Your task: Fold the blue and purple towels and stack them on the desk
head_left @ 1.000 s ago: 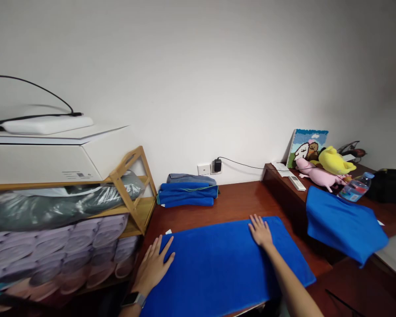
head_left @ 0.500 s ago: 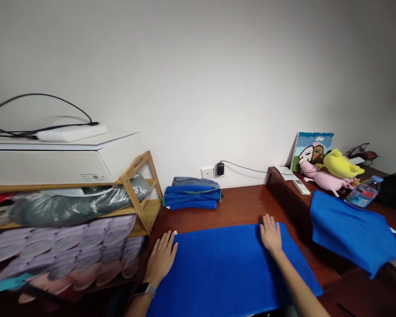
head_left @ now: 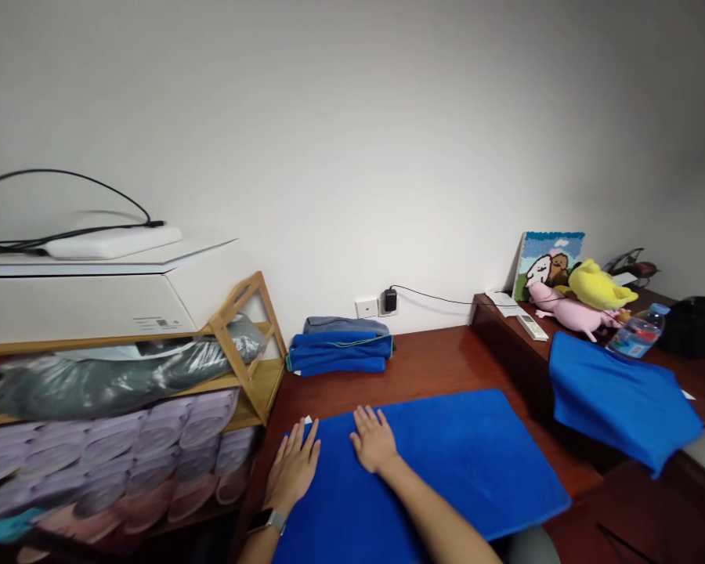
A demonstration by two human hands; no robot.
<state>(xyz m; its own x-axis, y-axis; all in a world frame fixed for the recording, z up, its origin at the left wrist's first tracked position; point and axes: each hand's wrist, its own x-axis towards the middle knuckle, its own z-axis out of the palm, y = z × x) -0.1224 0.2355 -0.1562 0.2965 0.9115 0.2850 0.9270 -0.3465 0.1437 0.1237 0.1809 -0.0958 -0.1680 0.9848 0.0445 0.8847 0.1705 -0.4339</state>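
Note:
A blue towel (head_left: 458,454) lies spread flat on the reddish-brown table (head_left: 435,356), its near part running out of view at the bottom. My left hand (head_left: 294,462), with a watch on the wrist, rests flat at the towel's left edge, close to a small white tag at its far left corner. My right hand (head_left: 374,440) lies flat on the towel near its far edge, a short way right of the left hand. Both hands have their fingers stretched out and hold nothing.
Folded blue towels (head_left: 338,351) sit by the wall. Another blue towel (head_left: 620,399) drapes over the raised ledge at right, beside a remote (head_left: 532,327), plush toys (head_left: 600,285) and a bottle (head_left: 640,333). A wooden rack (head_left: 240,345) with slippers stands at left.
My right hand has slid left across the towel, from near its far right corner to close beside my left hand. My left hand stays at the left edge. The view has shifted slightly.

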